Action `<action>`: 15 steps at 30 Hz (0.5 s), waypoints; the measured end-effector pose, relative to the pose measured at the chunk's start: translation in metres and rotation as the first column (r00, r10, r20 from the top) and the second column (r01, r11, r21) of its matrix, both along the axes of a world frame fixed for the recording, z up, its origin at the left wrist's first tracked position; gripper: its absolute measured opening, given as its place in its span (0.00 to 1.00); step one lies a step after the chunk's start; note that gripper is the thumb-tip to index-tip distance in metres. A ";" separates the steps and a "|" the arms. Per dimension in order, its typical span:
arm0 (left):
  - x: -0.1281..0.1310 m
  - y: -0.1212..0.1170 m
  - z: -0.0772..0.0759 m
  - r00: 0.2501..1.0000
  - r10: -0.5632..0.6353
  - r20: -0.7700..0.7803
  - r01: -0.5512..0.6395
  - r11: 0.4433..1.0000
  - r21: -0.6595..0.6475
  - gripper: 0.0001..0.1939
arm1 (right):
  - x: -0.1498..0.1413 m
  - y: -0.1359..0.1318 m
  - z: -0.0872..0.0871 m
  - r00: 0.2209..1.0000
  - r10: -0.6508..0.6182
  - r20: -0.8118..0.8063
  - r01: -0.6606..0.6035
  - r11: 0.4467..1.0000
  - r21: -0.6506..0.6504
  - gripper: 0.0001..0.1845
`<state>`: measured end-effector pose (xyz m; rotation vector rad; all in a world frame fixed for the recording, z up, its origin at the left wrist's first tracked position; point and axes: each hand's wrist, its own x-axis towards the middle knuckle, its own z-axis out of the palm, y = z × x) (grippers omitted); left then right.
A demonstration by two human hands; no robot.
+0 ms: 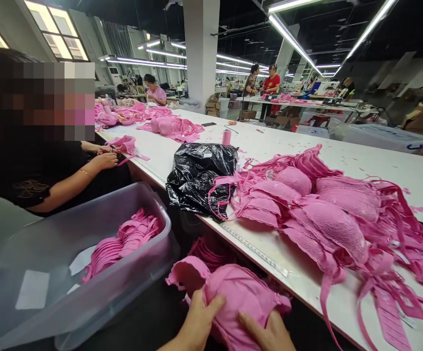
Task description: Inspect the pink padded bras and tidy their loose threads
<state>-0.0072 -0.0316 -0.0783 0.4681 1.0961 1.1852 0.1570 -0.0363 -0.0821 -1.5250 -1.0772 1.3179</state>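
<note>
A pink bra (238, 297) is between my two hands, low in front of the table edge, its smooth inner side facing me. My left hand (200, 317) grips it near the middle, thumb on top. On its right part my right hand (268, 329) is closed, thumb pressed on the cloth; the other fingers are hidden beneath. Behind the held bra, more pink bras (211, 251) lie stacked below the tabletop. A big pile of pink lace bras (328, 214) covers the near right of the table, straps hanging over its edge.
To the left stands a grey plastic bin (130, 195) holding stacked pink bras (123, 243) and white papers. A black plastic bag (204, 175) and a pink thread spool (226, 137) are on the white table (270, 141). A co-worker (50, 161) sits at left, handling pink cloth.
</note>
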 end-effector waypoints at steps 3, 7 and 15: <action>-0.003 -0.003 -0.008 0.994 0.051 -0.102 -0.057 0.996 -0.064 0.21 | -0.005 -0.002 -0.001 0.997 -0.074 0.038 0.073 0.997 0.028 0.21; -0.002 0.001 -0.003 0.992 0.128 0.017 -0.125 0.985 -0.120 0.18 | -0.009 0.000 0.001 0.996 -0.086 -0.013 0.086 0.995 0.045 0.23; 0.002 0.008 0.015 0.976 0.053 0.211 -0.036 0.996 -0.081 0.19 | -0.010 0.000 0.002 0.998 -0.062 0.021 0.061 0.997 0.045 0.20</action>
